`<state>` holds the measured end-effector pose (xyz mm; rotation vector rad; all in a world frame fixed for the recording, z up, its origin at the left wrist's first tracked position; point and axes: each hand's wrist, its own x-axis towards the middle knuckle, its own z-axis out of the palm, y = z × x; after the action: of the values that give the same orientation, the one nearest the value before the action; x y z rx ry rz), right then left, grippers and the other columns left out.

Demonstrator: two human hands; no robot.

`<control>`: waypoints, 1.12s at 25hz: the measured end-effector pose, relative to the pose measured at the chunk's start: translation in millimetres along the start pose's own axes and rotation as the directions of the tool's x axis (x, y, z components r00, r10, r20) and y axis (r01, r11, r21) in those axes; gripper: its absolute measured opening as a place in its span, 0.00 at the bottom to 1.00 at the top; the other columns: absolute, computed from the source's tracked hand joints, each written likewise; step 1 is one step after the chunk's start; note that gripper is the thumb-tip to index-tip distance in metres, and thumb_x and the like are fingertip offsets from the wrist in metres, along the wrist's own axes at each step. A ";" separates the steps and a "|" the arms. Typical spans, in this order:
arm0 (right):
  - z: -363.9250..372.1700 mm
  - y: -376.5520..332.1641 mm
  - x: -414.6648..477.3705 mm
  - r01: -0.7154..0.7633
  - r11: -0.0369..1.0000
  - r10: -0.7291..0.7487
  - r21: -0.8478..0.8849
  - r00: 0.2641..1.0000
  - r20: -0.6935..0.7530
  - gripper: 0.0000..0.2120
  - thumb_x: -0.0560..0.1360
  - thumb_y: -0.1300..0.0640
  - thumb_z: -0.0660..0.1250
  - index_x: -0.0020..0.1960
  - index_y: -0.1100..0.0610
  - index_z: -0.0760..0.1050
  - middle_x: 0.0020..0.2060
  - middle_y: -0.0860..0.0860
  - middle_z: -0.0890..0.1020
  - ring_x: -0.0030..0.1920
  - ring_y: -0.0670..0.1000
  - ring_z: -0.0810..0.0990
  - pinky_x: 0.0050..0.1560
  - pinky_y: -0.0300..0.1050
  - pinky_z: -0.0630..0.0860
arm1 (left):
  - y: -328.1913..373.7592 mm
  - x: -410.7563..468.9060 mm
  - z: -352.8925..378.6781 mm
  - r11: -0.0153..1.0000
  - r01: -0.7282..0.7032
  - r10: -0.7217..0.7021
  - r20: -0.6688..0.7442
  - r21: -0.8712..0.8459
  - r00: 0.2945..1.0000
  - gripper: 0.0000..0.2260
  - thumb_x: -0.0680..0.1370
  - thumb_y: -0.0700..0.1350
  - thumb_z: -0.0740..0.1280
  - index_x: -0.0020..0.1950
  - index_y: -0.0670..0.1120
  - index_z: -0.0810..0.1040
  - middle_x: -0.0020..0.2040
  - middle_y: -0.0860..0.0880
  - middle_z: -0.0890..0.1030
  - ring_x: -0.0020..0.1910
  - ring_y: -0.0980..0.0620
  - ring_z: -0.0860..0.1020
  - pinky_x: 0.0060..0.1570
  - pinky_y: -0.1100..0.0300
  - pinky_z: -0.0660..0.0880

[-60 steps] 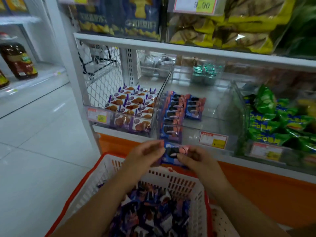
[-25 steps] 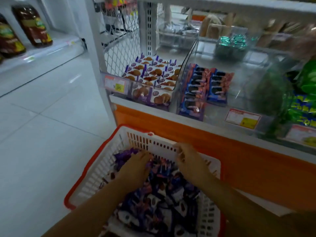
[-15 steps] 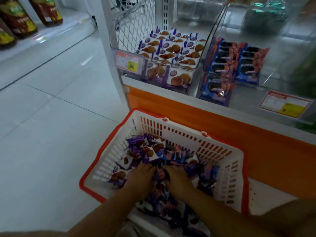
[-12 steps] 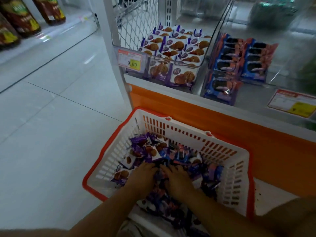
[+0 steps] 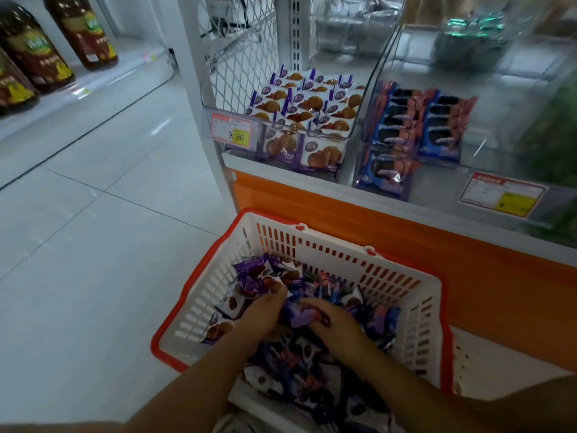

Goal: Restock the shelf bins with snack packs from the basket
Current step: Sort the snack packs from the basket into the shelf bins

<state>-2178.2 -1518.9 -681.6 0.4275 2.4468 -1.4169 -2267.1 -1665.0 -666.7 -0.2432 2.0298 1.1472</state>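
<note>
Tiled floor (image 5: 93,245) takes the whole left side, open room beside the basket's left rim. Shelf unit (image 5: 437,245) with orange base at right, clear bins along its front edge. Left bin (image 5: 349,170): rows of purple biscuit packs (image 5: 309,110), nearly full, price tag (image 5: 231,130) on its front lip. Middle bin (image 5: 499,120): blue sandwich-cookie packs (image 5: 402,129) in two rows against its left divider, bare bottom to their right, second tag (image 5: 502,195) on the lip. Red-rimmed white basket (image 5: 327,248) below the bins, far wall just beside the orange base, holds a loose heap of snack packs (image 5: 296,370), purple and blue mixed. Brown bottles (image 5: 34,54) on a far shelf, top left. Both hands down in the basket. Right hand (image 5: 337,326): fingers curled round one purple pack (image 5: 299,314) on top of the heap. Left hand (image 5: 262,314): fingers bent down at that pack's left edge, cannot tell if gripping
</note>
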 end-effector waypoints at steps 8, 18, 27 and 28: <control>-55.8 -29.4 -40.0 -0.138 0.802 0.259 0.581 0.957 -0.131 0.13 0.77 0.57 0.69 0.60 0.50 0.75 0.52 0.48 0.80 0.52 0.51 0.81 0.50 0.49 0.81 | 35.7 -31.8 21.6 0.869 0.038 0.154 0.343 -0.493 0.927 0.12 0.79 0.40 0.68 0.62 0.43 0.77 0.56 0.43 0.83 0.55 0.45 0.83 0.56 0.50 0.79; -77.9 -33.7 -60.1 -0.027 0.705 0.244 0.709 0.947 -0.206 0.21 0.68 0.54 0.76 0.59 0.51 0.76 0.54 0.51 0.82 0.53 0.52 0.82 0.56 0.53 0.80 | 64.1 -67.3 26.0 0.896 -0.256 0.358 0.251 -0.362 0.900 0.14 0.78 0.41 0.69 0.63 0.45 0.78 0.59 0.47 0.81 0.55 0.51 0.82 0.52 0.57 0.80; -229.9 -154.7 -103.2 0.352 0.930 -0.157 0.106 0.642 -0.751 0.09 0.74 0.56 0.71 0.51 0.47 0.74 0.44 0.43 0.79 0.41 0.40 0.78 0.35 0.30 0.73 | 211.0 -133.0 0.6 0.429 -0.881 0.902 -0.052 0.199 0.428 0.17 0.79 0.52 0.65 0.68 0.60 0.69 0.63 0.62 0.76 0.61 0.66 0.73 0.62 0.64 0.70; -253.3 -161.3 -97.0 0.324 0.945 -0.170 0.049 0.611 -0.773 0.10 0.73 0.57 0.72 0.52 0.50 0.74 0.43 0.44 0.80 0.40 0.41 0.78 0.34 0.28 0.72 | 223.5 -128.4 -4.1 0.343 -0.860 0.935 -0.053 0.377 0.350 0.22 0.80 0.54 0.63 0.73 0.58 0.65 0.69 0.59 0.71 0.68 0.62 0.69 0.67 0.60 0.65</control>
<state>-2175.5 -1385.4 -395.7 0.9263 3.1376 -1.8806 -2294.3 -1565.1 -430.7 1.1571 2.6016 1.4493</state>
